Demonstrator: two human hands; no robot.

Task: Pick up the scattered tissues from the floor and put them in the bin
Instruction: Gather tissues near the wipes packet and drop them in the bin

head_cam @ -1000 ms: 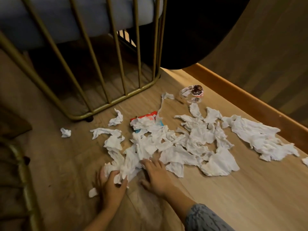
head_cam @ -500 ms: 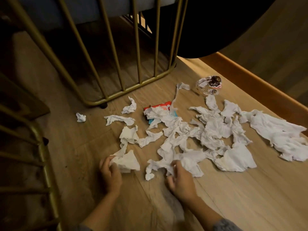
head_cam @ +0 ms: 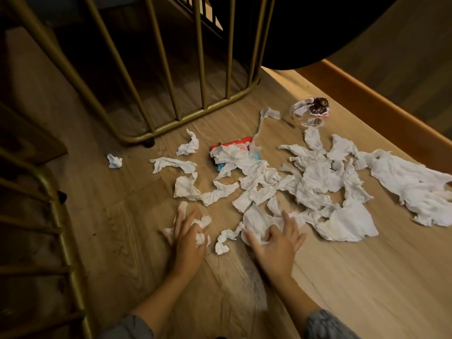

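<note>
1. Torn, crumpled white paper tissues (head_cam: 281, 187) lay strewn across mid-frame floor.
2. Left hand (head_cam: 188, 238) clutched a small wad; right hand (head_cam: 276, 243) clawed, gathering another.
3. Featherlight, soft, tearable; best bunched from the edges.

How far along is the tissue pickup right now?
Early. No bin is in view and nothing looks binned. The left hand grips a small tissue wad; the right hand gathers the pile's near edge. Most tissues, including a stray ball, remain on the floor.
</note>
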